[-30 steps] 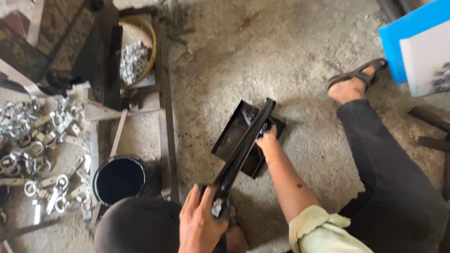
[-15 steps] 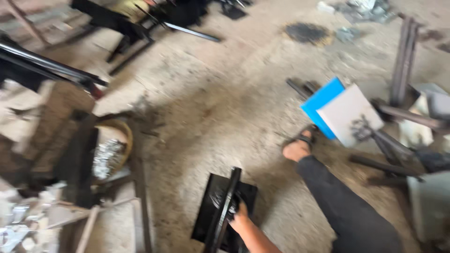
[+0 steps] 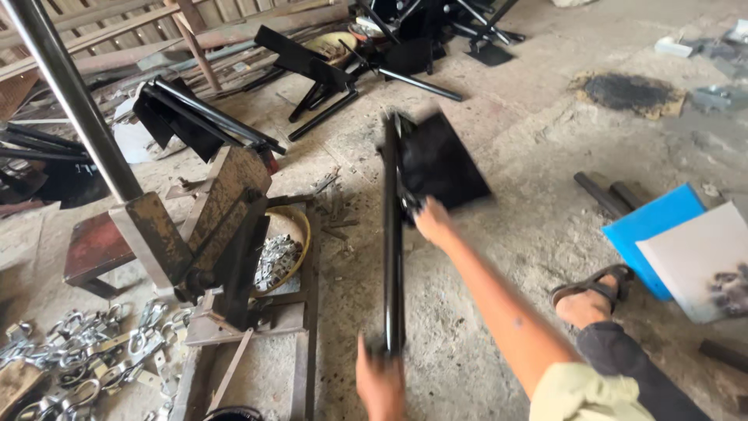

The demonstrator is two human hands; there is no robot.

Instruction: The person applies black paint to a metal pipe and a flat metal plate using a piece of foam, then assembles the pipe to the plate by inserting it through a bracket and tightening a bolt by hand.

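I hold a long black metal tube (image 3: 392, 234) with a flat black plate (image 3: 444, 160) fixed at its far end, lifted off the concrete floor and pointing away from me. My left hand (image 3: 382, 382) grips the tube's near end at the bottom of the view. With the arm stretched out, my right hand (image 3: 431, 221) grasps the tube farther up, just below the plate. My sandalled foot (image 3: 588, 296) rests on the floor to the right.
A rusty lever press (image 3: 210, 234) with a steel handle pole (image 3: 70, 93) stands left, beside a bowl of small metal parts (image 3: 282, 253). Metal clamps (image 3: 86, 343) lie bottom left. More black tube-and-plate pieces (image 3: 312, 70) lie behind. A blue board (image 3: 647, 230) and white sheet (image 3: 701, 257) lie right.
I raised the black tube and plate from low near my lap and swung it forward. The view tilted up, showing more of the floor and the black pieces behind.
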